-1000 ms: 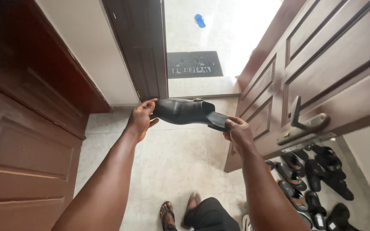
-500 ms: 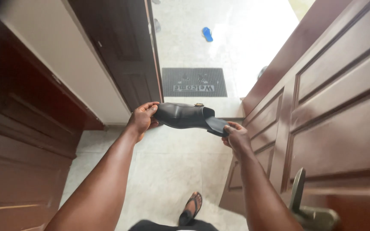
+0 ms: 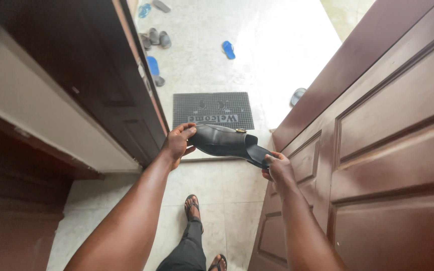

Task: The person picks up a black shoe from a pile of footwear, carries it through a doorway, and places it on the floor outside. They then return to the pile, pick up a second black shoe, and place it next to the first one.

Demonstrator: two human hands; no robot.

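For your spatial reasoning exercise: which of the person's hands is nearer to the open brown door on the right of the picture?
Right. The right hand grips the heel end of the black shoe just beside the brown door, while the left hand holds the toe end, farther off, nearer the door frame.

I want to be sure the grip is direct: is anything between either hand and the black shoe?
Nothing visible. The left hand grips the toe end of the black shoe with bare fingers, and the right hand pinches its heel end. No cloth, bag or other thing lies between skin and shoe.
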